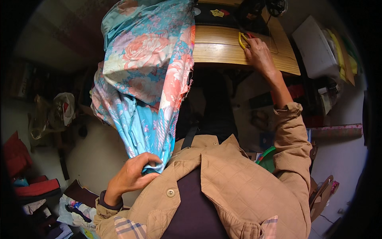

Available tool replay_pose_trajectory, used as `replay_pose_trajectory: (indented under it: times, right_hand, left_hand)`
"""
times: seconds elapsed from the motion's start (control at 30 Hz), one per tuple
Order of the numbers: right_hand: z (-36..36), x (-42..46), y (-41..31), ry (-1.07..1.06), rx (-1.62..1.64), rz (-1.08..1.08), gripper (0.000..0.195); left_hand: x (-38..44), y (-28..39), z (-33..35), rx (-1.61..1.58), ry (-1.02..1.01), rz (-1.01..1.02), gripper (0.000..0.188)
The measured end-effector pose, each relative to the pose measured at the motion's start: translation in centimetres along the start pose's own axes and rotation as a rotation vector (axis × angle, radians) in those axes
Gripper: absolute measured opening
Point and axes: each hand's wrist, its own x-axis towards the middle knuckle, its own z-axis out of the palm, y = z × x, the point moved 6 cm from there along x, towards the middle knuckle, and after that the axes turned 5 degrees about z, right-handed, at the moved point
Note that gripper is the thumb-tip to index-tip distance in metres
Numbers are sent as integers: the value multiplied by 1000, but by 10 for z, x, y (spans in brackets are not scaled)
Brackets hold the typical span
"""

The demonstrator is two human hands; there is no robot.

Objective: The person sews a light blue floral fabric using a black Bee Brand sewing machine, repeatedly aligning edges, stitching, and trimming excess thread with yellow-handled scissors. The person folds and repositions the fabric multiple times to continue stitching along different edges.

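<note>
A floral cloth (146, 56) in blue, pink and white hangs down from the left end of a wooden sewing table, with a frayed edge along its right side. My left hand (134, 173) pinches its gathered lower end between thumb and fingers, close to my jacket. Over on the table top (218, 53), my right hand (260, 55) has its thumb and fingers around the handles of yellow-handled scissors (241, 41). The blades are hard to make out. A small red part shows beside the fingertips.
A dark sewing machine (253, 12) stands at the table's back, with a handwheel (277, 6) and hanging thread. A white box (316, 47) sits right of the table. Plastic bags (64, 107) and folded fabrics (37, 188) are at left, a green basket (267, 159) at right.
</note>
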Motion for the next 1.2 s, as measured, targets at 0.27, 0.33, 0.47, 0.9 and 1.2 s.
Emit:
replay_pose_trajectory:
  times: [0.27, 0.33, 0.47, 0.9, 1.2]
  right_hand:
    - [-8, 10, 4, -118, 69, 112, 36]
    - [-3, 19, 15, -238, -30, 209, 37]
    - [2, 37, 32, -466, -66, 298, 46]
    - [-50, -152, -127, -428, 1511, 750, 26]
    - [-34, -209, -187, -737, 1819, 715, 73]
  left_hand:
    - [-2, -4, -4, 306, 169, 30, 57]
    - [4, 5, -7, 478, 193, 120, 55]
    - [1, 18, -12, 580, 284, 270, 52]
    - [18, 20, 7, 326, 89, 521, 40]
    - [50, -33, 67, 443, -92, 498, 56]
